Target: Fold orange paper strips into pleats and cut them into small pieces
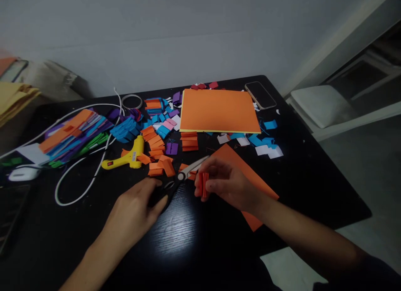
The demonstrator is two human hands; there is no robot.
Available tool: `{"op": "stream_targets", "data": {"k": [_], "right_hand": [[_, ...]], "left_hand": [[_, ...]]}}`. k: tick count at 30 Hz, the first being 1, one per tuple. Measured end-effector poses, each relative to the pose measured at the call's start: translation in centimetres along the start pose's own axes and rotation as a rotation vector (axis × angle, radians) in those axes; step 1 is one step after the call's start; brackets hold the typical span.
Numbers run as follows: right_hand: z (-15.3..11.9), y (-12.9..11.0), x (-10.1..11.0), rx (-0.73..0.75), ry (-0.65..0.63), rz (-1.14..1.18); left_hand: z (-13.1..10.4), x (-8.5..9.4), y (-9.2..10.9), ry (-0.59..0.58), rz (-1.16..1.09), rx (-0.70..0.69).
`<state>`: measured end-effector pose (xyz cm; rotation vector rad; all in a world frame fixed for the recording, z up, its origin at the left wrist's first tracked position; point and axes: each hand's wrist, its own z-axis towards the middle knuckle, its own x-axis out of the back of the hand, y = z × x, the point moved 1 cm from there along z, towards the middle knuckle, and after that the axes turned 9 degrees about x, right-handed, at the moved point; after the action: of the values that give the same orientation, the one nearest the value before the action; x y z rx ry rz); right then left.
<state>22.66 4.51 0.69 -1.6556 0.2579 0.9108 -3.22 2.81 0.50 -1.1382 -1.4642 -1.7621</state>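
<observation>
My left hand (134,209) is closed around the black handles of a pair of scissors (181,176), which lie low over the table with their blades pointing up and to the right. Pinched in the fingers of my right hand (230,182) is a small stack of folded orange paper pieces (203,185), just right of the scissors' blades. Under my right wrist lies a long orange paper strip (250,172). Several folded orange pieces (161,166) are scattered left of the blades, beside a yellow glue gun (134,155).
A stack of orange sheets (219,110) lies at the back, near a phone (260,94). Colored paper strips (75,132) and a looping white cable (78,201) occupy the left. Blue and white scraps (269,147) are on the right. A tape roll (132,101) is behind.
</observation>
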Motion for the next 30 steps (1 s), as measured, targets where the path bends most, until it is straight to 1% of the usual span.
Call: {"op": "stream_targets", "data": {"k": [4, 7, 10, 13, 17, 18, 19, 22, 24, 27, 30], "right_hand": [[0.2, 0.1, 0.1, -0.003, 0.030, 0.026], [0.3, 0.5, 0.3, -0.025, 0.075, 0.018], [0.3, 0.8, 0.5, -0.066, 0.112, 0.004], [0.3, 1.0, 0.5, -0.086, 0.123, -0.010], [0.4, 1.4, 0.3, -0.100, 0.127, -0.018], [0.4, 1.5, 0.3, -0.108, 0.134, -0.021], [0.4, 1.7, 0.3, -0.120, 0.142, -0.024], [0.2, 2.2, 0.2, -0.163, 0.160, -0.046], [0.0, 2.6, 0.2, -0.189, 0.153, -0.066], [-0.2, 2.9, 0.0, -0.230, 0.133, -0.114], [-0.3, 3.0, -0.2, -0.249, 0.104, -0.164]], "left_hand": [[-0.4, -0.5, -0.2, -0.073, 0.066, -0.085], [-0.5, -0.8, -0.1, -0.132, 0.072, -0.117], [-0.6, -0.8, -0.1, -0.165, 0.033, -0.117], [-0.6, -0.7, 0.1, -0.194, -0.022, -0.088], [-0.7, -0.3, 0.8, -0.238, -0.108, -0.081], [-0.7, -0.2, 1.1, -0.221, -0.135, -0.088], [-0.7, 0.0, 1.5, -0.177, -0.169, -0.097], [-0.8, 0.2, 2.3, 0.020, -0.281, -0.135], [-0.9, 0.1, 2.7, 0.107, -0.329, -0.188], [-0.9, -0.4, 3.0, 0.114, -0.370, -0.260], [-0.9, -0.7, 3.0, 0.105, -0.401, -0.268]]}}
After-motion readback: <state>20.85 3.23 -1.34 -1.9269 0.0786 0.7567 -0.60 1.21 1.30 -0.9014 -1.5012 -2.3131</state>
